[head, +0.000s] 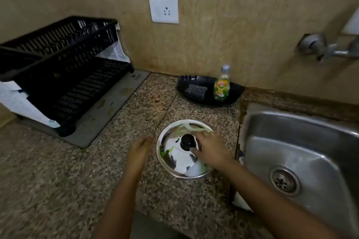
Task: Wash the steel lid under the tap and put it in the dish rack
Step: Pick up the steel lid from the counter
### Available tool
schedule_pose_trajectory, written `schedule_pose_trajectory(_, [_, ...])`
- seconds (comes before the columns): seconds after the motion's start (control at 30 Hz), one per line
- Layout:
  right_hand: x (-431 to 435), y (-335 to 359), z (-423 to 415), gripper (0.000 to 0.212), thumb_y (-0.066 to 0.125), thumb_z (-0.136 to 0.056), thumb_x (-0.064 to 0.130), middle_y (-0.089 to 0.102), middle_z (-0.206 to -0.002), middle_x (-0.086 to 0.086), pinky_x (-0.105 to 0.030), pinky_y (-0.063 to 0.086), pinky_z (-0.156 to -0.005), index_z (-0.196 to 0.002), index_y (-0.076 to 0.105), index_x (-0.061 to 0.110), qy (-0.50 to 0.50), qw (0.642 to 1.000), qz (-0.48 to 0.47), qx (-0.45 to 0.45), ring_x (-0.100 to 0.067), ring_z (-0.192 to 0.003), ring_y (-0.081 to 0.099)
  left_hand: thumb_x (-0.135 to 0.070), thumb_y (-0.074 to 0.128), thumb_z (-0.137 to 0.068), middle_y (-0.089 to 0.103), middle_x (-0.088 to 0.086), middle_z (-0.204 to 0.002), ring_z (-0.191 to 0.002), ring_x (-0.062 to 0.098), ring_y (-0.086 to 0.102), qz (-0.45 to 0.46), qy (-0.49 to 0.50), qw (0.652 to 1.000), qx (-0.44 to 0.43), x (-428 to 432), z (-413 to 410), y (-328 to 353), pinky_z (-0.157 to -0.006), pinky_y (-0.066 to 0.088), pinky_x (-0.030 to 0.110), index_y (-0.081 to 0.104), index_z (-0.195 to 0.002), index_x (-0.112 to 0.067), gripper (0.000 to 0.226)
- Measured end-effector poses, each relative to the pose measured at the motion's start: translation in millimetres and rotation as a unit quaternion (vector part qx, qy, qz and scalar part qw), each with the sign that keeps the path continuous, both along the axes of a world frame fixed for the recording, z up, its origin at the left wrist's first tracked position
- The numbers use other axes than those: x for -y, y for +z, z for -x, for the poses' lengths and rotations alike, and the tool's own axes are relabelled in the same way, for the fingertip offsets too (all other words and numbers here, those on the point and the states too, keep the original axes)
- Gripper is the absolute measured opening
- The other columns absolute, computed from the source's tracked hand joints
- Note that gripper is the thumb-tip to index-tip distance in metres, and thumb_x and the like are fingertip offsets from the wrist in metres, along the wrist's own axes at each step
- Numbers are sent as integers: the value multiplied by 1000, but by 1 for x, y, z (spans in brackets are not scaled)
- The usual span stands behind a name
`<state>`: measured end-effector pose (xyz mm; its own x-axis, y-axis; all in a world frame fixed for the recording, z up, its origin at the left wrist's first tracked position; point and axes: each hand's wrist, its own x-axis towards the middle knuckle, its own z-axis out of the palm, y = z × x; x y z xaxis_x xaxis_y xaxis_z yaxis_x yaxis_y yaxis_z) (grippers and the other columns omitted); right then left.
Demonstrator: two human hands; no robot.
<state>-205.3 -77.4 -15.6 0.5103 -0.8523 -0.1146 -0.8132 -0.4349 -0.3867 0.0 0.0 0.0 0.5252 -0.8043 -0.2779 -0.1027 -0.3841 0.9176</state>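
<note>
A round steel lid [179,163] with a black knob [186,141] lies flat on the speckled granite counter, smeared with green residue. My right hand [210,151] rests over the lid's right side, thumb and fingers touching the knob. My left hand [140,149] hovers just left of the lid's rim, fingers together, holding nothing. The black plastic dish rack [64,72] stands at the back left. The steel sink [303,153] is on the right, and the wall tap [330,49] is above it at the far right.
A black tray [206,93] by the wall holds a steel scrubber [195,89] and a bottle of dish liquid [222,85]. A grey mat [108,114] lies under the rack, with white cloth draped over it. A wall socket [164,10] and a hook are above.
</note>
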Motion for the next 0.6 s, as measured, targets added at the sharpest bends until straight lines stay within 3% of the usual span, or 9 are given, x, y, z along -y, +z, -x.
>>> schedule_pose_trajectory(0.17, [3,-18,-28,69,56,-82,57,49,-127,-10,-39,39,-99,-138,40,20,-56,998,-2,-27,-30,-120,44,-25,52,-96,64,11,-125,-112,27,61,6,-17,998,-54,12,-22,-16,-86,49,38,62,-119,-10,29])
schedule_pose_trajectory(0.3, [12,-18,-40,54,60,-84,49,49,-120,-8,-40,45,-87,-125,49,16,-75,997,-9,-12,-29,-110,48,-25,53,-95,65,7,-125,-101,22,63,-1,-14,997,-79,28,-35,-24,-76,44,28,62,-117,-16,25])
schedule_pose_trajectory(0.4, [10,-21,-42,49,62,-84,44,48,-119,-6,-40,45,-84,-122,51,14,-78,997,-14,3,-28,-110,48,-22,53,-94,65,15,-125,-107,30,64,9,5,996,-89,35,-35,-21,-89,50,40,64,-113,-15,23])
schedule_pose_trajectory(0.47, [7,-20,-42,49,61,-85,43,48,-120,-5,-39,40,-89,-123,50,15,-74,997,-4,14,-26,-112,47,-22,53,-94,65,11,-123,-112,30,62,16,13,996,-83,40,-34,-18,-99,46,44,65,-114,-16,24])
schedule_pose_trajectory(0.53, [5,-11,-44,48,62,-85,40,48,-119,-5,-37,40,-90,-124,49,16,-59,997,29,52,-25,-111,47,-26,54,-92,68,3,-115,-108,24,63,26,9,997,-68,45,-35,-15,-99,47,43,69,-101,-25,17])
schedule_pose_trajectory(0.6, [8,4,-41,47,64,-84,37,49,-116,-6,-39,44,-89,-124,50,16,-52,993,64,88,-26,-108,48,-36,56,-88,72,6,-109,-103,28,67,27,1,997,-78,55,-34,-16,-97,49,51,73,-100,-23,24])
